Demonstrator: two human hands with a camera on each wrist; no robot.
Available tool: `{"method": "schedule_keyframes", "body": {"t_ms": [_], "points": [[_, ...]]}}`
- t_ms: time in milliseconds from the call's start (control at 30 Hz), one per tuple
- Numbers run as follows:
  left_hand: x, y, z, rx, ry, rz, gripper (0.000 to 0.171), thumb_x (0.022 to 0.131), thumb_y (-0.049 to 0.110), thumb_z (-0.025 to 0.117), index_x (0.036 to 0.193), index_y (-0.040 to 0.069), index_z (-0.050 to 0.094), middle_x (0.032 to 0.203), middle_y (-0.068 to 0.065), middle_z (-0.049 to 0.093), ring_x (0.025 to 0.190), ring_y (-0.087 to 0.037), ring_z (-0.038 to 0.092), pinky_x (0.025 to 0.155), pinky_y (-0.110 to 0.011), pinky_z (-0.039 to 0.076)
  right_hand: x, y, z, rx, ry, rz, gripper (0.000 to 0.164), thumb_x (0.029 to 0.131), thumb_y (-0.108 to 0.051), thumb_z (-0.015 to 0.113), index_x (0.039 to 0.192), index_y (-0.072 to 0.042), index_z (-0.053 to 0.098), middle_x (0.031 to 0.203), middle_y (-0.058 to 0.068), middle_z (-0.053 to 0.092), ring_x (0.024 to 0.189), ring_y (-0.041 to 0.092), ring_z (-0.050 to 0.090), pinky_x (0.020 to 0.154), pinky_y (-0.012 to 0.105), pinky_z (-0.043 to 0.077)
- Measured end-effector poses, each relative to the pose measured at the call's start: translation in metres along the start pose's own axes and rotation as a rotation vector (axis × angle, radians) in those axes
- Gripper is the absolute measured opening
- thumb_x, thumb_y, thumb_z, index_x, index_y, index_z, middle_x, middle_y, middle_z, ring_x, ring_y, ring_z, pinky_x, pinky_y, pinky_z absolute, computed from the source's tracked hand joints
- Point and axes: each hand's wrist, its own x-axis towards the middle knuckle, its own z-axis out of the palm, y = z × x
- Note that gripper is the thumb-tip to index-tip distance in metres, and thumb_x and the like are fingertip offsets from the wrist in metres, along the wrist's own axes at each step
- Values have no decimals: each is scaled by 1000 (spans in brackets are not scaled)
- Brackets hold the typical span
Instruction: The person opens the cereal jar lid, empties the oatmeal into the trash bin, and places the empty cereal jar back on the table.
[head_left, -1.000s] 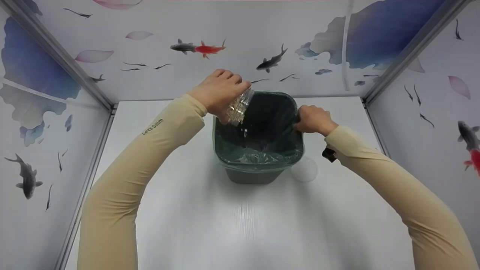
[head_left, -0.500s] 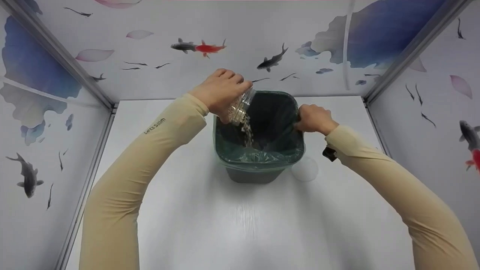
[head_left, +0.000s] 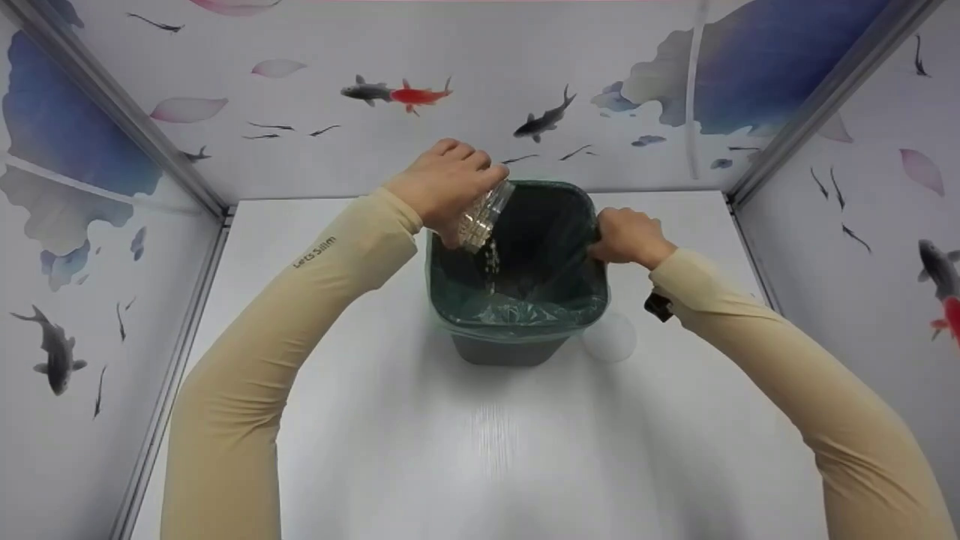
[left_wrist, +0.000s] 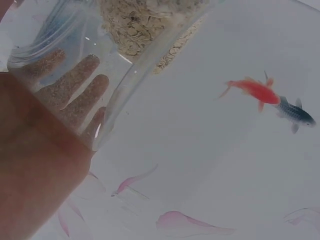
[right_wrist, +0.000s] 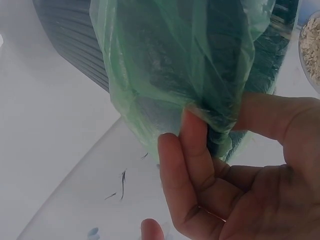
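My left hand (head_left: 454, 184) grips a clear jar (head_left: 484, 217), tipped mouth-down over the left side of a grey trash can (head_left: 510, 352). Pale flakes (head_left: 492, 266) fall from the jar into the can. In the left wrist view the oat-like flakes (left_wrist: 135, 30) show inside the jar, and the fingers (left_wrist: 82, 90) show through its clear wall. My right hand (head_left: 630, 238) pinches the can's right rim, with the green trash bag (right_wrist: 170, 60) that lines it between thumb and fingers. The can's bottom inside is dark, so what lies there is hidden.
A round translucent lid (head_left: 609, 337) lies on the white table (head_left: 360, 420) just right of the can. Printed panels with fish, such as the back wall (head_left: 465, 45), enclose the table at the back and both sides. A small black device (head_left: 658, 307) sits at the right wrist.
The flakes went from a few falling to a thick stream half a second ago, and now to a thinner one. My left hand and the jar have shifted slightly right; my right hand stays put.
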Motion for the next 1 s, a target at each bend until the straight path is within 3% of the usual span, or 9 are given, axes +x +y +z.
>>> {"method": "schedule_keyframes", "body": {"t_ms": [833, 1000], "points": [[3, 3, 0, 21, -26, -4, 102, 61, 40, 90, 141, 9, 34, 135, -18, 45, 125, -36, 39, 108, -46, 24, 0, -2, 0, -7, -1, 18, 22, 82, -20, 65, 75, -2, 56, 73, 10, 53, 72, 32, 52, 73, 60, 45], [4, 4, 0, 27, -25, 2, 100, 62, 40, 90, 140, 9, 35, 132, -17, 46, 122, -35, 40, 107, -45, 25, 0, -1, 1, -14, 5, 12, 22, 81, -20, 63, 68, -6, 51, 73, 11, 54, 73, 34, 54, 73, 60, 44]]}}
